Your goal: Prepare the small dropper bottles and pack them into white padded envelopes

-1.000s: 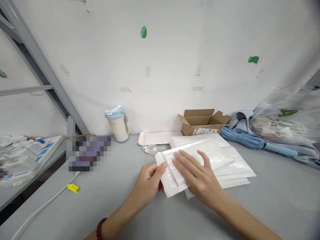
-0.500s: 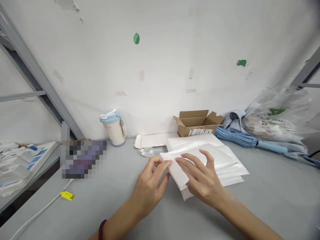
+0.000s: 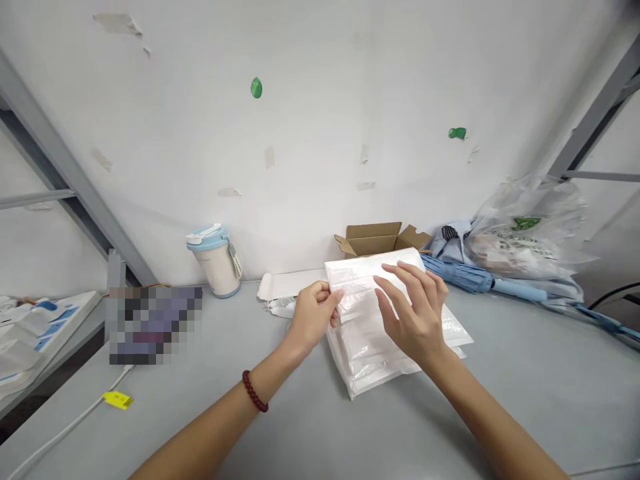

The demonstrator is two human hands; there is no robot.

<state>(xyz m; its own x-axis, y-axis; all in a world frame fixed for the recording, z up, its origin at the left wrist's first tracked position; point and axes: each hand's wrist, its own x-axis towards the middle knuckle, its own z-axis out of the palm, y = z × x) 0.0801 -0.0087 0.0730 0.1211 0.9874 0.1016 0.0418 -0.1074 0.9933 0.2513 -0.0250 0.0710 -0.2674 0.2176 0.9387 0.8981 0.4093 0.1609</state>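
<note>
My left hand (image 3: 315,310) pinches the left edge of a white padded mailer (image 3: 360,327) between thumb and fingers. The mailer's upper part is lifted and tilted toward me, its surface glossy and creased. In front of it hovers my right hand (image 3: 415,310), fingers spread and slightly curved; whether a fingertip touches the surface I cannot tell. More white mailers (image 3: 455,327) lie beneath on the grey table, their corners showing at the right. A dark red bead bracelet (image 3: 255,391) circles my left wrist.
Behind the mailers stands an open cardboard box (image 3: 373,238). A cream and blue tumbler (image 3: 215,263) is at the back left, near a blurred-out dark device (image 3: 160,327) with a white cable (image 3: 70,427). A folded blue umbrella (image 3: 465,275) and a plastic bag (image 3: 525,233) lie at the right.
The mailer has been raised and tilted up, now covering the front of the box. My left hand went up with its edge; my right hand rose and its fingers spread. The view shifted slightly.
</note>
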